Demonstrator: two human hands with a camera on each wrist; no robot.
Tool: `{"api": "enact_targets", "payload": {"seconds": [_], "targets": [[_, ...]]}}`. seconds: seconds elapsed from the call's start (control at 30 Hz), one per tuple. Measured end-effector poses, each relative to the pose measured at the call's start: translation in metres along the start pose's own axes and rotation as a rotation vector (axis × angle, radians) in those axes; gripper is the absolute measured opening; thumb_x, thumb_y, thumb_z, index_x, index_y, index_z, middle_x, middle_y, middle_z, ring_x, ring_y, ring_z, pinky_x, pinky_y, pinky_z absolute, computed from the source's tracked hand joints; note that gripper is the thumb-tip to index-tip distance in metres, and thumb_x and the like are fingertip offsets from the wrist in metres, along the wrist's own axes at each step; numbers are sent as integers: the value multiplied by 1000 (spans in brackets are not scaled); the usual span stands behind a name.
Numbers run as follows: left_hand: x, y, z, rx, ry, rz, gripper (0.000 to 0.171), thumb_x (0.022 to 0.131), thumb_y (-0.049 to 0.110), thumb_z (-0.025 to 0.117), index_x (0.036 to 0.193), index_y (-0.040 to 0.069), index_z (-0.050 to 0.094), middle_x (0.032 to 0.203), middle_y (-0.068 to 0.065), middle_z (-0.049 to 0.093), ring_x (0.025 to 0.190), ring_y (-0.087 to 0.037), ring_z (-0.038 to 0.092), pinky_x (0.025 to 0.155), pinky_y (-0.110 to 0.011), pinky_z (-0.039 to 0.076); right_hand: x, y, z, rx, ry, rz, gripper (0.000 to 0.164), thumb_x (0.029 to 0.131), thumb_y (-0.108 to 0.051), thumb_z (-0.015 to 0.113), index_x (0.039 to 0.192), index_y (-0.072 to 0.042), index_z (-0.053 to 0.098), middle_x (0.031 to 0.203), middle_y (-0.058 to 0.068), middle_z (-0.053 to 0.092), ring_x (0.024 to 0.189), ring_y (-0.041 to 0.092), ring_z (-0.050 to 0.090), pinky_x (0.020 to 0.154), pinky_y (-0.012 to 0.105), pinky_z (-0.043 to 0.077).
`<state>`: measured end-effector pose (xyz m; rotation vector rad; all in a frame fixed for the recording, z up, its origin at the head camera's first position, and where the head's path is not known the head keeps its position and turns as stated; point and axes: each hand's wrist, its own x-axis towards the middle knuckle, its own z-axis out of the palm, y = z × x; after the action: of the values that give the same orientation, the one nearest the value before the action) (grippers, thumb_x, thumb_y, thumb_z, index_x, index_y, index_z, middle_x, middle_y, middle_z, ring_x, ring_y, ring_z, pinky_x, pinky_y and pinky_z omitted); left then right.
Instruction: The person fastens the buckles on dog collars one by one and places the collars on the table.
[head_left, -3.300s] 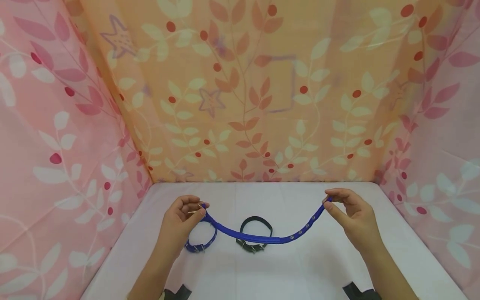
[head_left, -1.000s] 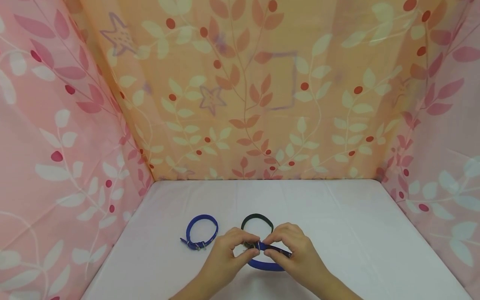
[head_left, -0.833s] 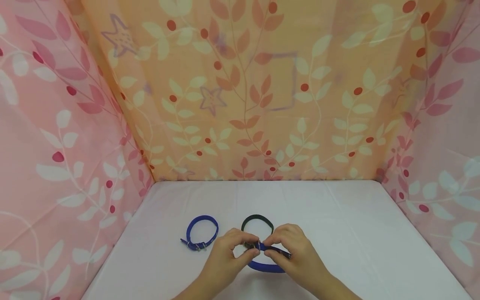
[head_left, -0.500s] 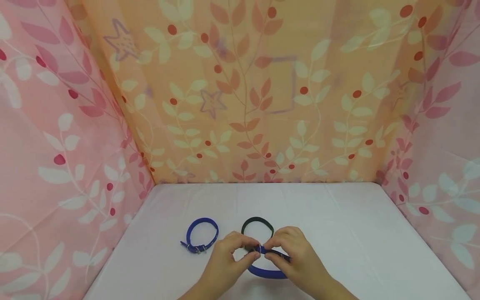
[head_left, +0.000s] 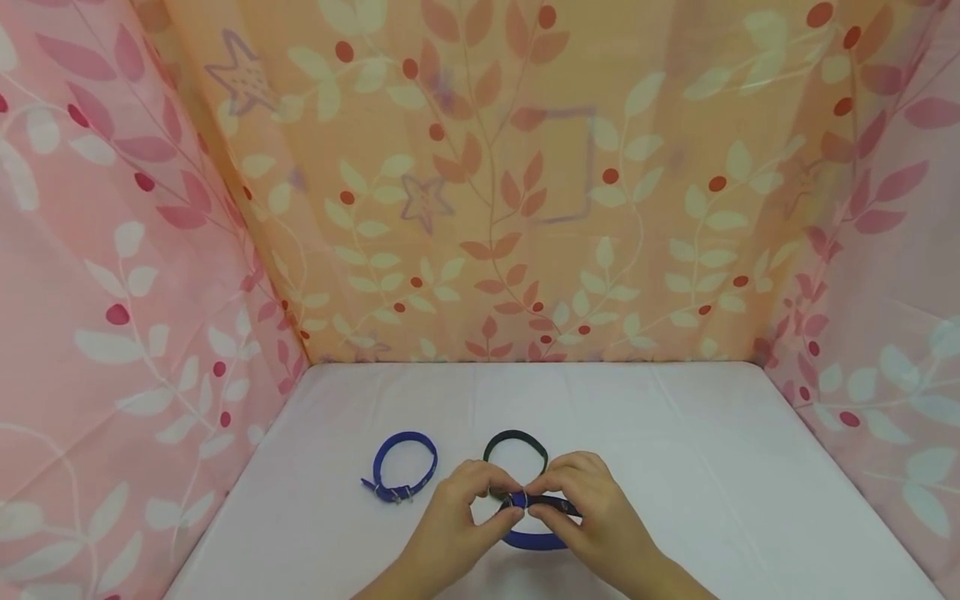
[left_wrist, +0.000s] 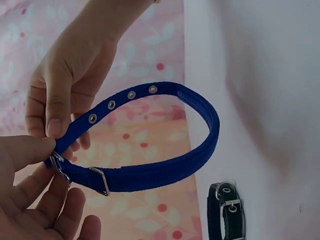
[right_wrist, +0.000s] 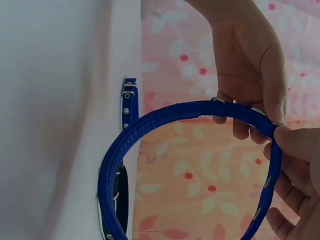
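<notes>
Both hands hold a blue pet collar bent into a loop above the white table. My left hand pinches its buckle end between thumb and fingers. My right hand pinches the end with the eyelets, close against the buckle. In the left wrist view the metal buckle sits at the fingertips, and a row of metal eyelets runs along the strap. Fingers partly cover the strap's tip, so I cannot tell how far it passes through the buckle.
A second blue collar, buckled into a ring, lies on the table to the left. A dark green or black collar, also a ring, lies just behind my hands. Patterned curtains enclose the back and sides.
Earlier the collar hung stretched between widely spaced hands. The hands have since come together in front, bending it into a loop. Over the last second, the fingertips have drawn slightly closer at the buckle.
</notes>
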<state>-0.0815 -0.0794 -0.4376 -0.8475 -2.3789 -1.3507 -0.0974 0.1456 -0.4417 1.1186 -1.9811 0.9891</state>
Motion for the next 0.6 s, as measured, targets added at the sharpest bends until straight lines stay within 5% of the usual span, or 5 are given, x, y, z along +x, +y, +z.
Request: {"api": "enact_targets", "payload": {"seconds": [0.13, 0.37, 0.6], "targets": [[0, 1, -4, -51, -18, -84, 24, 90, 20, 81, 107, 29, 68, 102, 17, 66, 95, -13, 64, 84, -30, 55, 1, 0, -1, 0, -29, 24, 28, 86, -20, 84, 111, -20, 71, 106, -13, 69, 104, 11, 60, 101, 24, 39], [9, 9, -24, -208, 14, -329, 17, 93, 26, 78, 107, 26, 69, 104, 9, 69, 99, -16, 65, 93, -31, 54, 4, 9, -17, 10, -132, 188, 29, 85, -21, 85, 110, -25, 72, 106, -16, 69, 102, 8, 61, 92, 25, 47], [12, 13, -33, -343, 92, -368, 19, 93, 22, 77, 110, 17, 69, 108, -1, 70, 101, -25, 65, 98, -25, 53, 5, 13, -26, 57, -130, 255, 29, 86, -21, 85, 111, -31, 73, 103, -19, 70, 101, 6, 62, 89, 25, 50]]}}
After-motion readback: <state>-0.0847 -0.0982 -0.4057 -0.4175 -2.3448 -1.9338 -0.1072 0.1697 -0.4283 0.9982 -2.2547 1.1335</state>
